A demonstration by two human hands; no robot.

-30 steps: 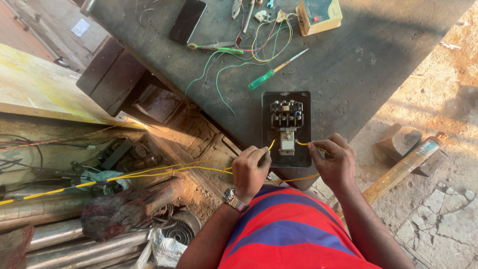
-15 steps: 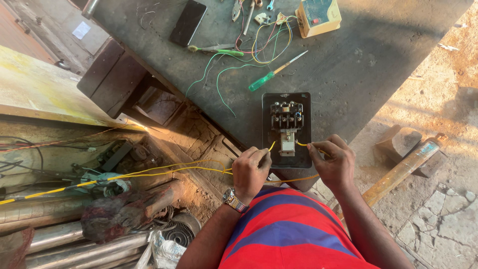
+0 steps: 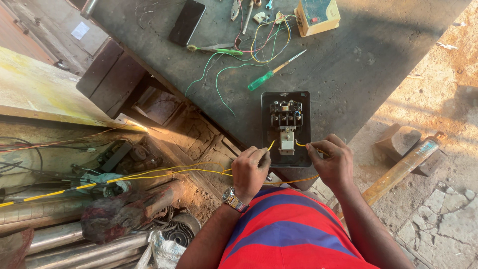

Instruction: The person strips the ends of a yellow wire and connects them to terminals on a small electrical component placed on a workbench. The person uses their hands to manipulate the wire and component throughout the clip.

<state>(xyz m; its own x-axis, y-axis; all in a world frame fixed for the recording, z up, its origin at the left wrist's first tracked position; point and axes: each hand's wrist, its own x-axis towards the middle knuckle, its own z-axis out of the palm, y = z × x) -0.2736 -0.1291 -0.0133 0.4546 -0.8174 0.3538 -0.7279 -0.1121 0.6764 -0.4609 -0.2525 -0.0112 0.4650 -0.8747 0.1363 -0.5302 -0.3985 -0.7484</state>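
A black switch box (image 3: 286, 127) with screw terminals lies open near the front edge of the dark metal table (image 3: 348, 69). My left hand (image 3: 250, 172), with a wristwatch, pinches a yellow wire (image 3: 159, 173) whose tip points up toward the box's lower left. My right hand (image 3: 332, 162) pinches another yellow wire end (image 3: 300, 145) at the box's lower right. Both wire tips sit beside the small white block in the box's lower middle.
A green-handled screwdriver (image 3: 276, 71), green-handled pliers (image 3: 216, 49), loose coloured wires (image 3: 264, 42), a dark phone (image 3: 186, 22) and a yellow meter (image 3: 316, 15) lie farther back. To the left are pipes, cables and machine parts (image 3: 99, 214). A metal bar (image 3: 403, 167) lies on the ground at right.
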